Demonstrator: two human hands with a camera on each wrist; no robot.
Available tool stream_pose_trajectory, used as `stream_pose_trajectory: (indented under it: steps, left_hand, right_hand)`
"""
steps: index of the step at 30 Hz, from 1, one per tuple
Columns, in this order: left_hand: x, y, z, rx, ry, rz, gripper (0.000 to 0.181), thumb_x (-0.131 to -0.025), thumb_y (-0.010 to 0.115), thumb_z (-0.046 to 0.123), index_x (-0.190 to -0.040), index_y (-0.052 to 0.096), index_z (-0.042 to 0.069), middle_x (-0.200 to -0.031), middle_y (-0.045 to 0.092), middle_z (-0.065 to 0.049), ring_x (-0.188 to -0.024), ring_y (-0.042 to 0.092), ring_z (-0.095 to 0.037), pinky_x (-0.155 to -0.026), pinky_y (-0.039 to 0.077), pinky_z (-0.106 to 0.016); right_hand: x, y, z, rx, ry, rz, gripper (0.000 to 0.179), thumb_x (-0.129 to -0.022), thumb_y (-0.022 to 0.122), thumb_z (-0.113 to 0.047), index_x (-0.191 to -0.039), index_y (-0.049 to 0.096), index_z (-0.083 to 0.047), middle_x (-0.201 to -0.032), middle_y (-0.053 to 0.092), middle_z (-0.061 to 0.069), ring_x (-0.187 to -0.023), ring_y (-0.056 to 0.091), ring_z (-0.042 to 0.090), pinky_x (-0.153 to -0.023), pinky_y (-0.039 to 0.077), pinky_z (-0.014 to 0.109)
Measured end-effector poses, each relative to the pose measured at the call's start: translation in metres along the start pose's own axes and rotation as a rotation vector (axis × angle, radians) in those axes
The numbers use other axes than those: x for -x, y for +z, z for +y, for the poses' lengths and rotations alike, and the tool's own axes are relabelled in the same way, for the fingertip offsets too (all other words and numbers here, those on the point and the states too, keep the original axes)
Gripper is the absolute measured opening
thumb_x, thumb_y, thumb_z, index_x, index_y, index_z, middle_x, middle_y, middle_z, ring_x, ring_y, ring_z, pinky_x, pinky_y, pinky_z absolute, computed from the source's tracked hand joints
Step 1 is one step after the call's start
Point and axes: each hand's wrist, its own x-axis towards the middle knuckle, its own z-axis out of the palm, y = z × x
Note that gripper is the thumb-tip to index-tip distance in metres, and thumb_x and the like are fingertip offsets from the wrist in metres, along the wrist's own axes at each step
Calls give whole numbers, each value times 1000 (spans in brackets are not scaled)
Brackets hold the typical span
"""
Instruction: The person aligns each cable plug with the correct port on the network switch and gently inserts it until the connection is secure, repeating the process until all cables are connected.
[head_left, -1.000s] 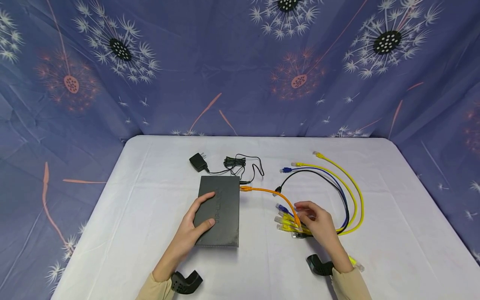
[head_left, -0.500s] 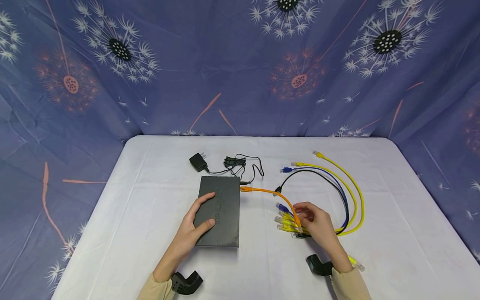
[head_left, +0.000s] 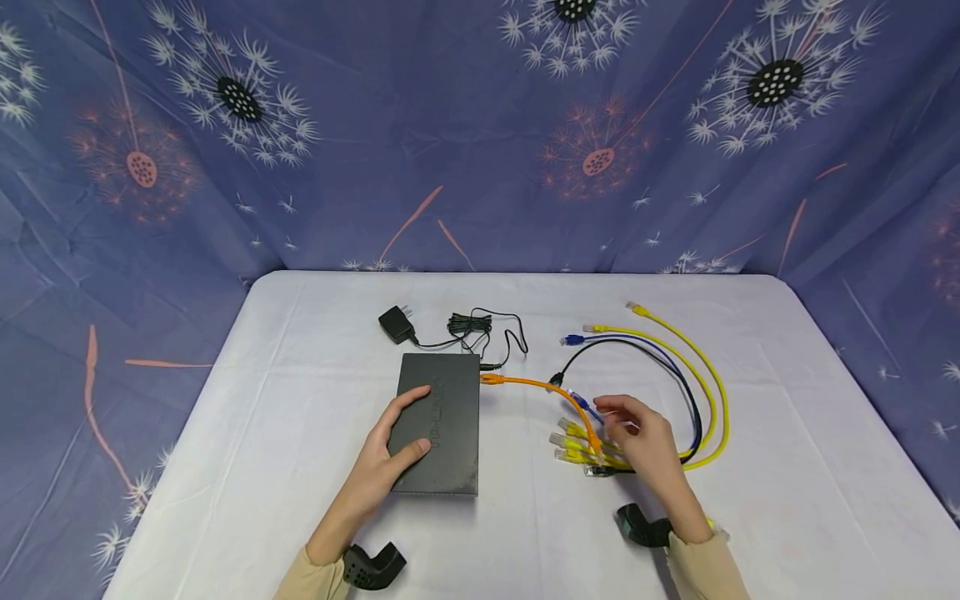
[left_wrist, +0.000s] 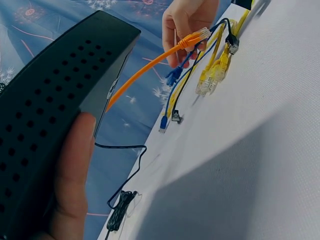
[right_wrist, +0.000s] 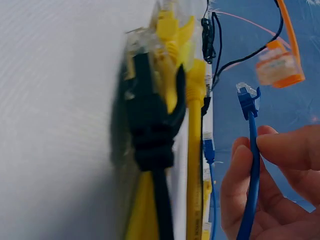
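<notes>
A black network switch (head_left: pixel 456 417) with TP-LINK lettering is held by my left hand (head_left: pixel 371 471), thumb and a finger on its top; the other fingers are hidden in the head view. An orange network cable (head_left: pixel 534 382) runs from its right side, its other plug hanging free. My right hand (head_left: pixel 647 440) pinches a blue network cable (right_wrist: pixel 253 150) between thumb and fingers, just behind its plug (right_wrist: pixel 247 101). Below that hand lie several yellow network cables (head_left: pixel 573 457) and a black plug (right_wrist: pixel 147 110) close together.
Behind the switch lie a black power adapter (head_left: pixel 396 325) and its bundled cord (head_left: pixel 470 323), which leads to the switch. Yellow, blue and black cables curve across the right of the white table (head_left: pixel 300 375). A patterned blue curtain (head_left: pixel 480 167) hangs behind.
My right hand has lifted the blue cable's plug away from the yellow plugs, moving it slightly right and farther from me. The left hand and switch stay in place.
</notes>
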Motion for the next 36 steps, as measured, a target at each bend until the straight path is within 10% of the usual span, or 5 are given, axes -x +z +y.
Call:
stream_pose_trajectory:
  steps: [36]
  left_hand:
    - [-3,4,0,10,-13,-13,60,-90,62,8,-143,42,26,-151,28,0,-137,23,-25,-104,16,-53]
  right_hand:
    - [-2,-8,-25,12,-268,188,14,-81,73,2,-91,70,-7,-77,61,-2,-64,47,8,-55,36,19]
